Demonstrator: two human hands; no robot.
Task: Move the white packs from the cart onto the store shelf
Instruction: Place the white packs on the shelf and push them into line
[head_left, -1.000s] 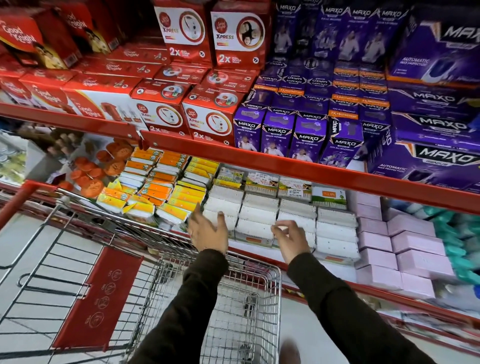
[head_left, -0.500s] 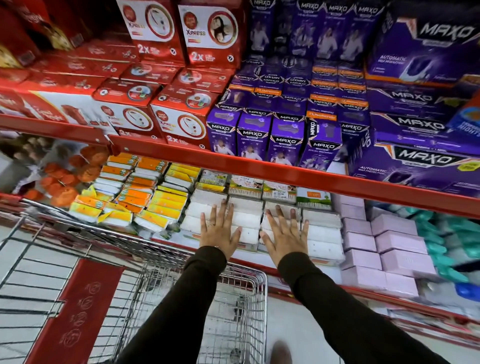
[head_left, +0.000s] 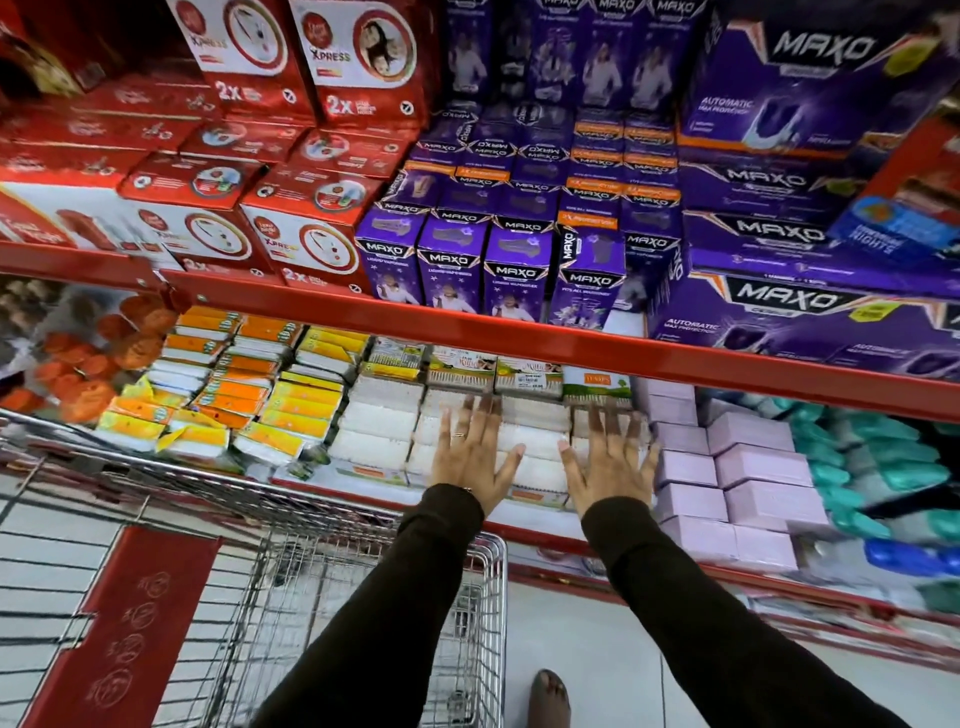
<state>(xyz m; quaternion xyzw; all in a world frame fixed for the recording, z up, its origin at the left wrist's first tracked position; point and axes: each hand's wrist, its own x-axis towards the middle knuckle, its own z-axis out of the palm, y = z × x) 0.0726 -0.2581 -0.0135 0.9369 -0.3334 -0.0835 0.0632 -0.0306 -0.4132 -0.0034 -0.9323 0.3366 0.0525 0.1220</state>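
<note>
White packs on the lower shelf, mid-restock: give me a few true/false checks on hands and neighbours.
1. Both hands, left hand and right hand, lie flat and open on the stacked white packs. True.
2. The left hand grips a pack. False: its fingers are spread, holding nothing.
3. Pale pink boxes sit right of the white packs. True.
4. Purple Maxo boxes share the packs' shelf. False: they stand one shelf above.

The red store shelf (head_left: 524, 530) is stacked with white packs (head_left: 374, 431), flanked by orange-yellow packs (head_left: 249, 395) and pale pink boxes (head_left: 753, 467).
</note>
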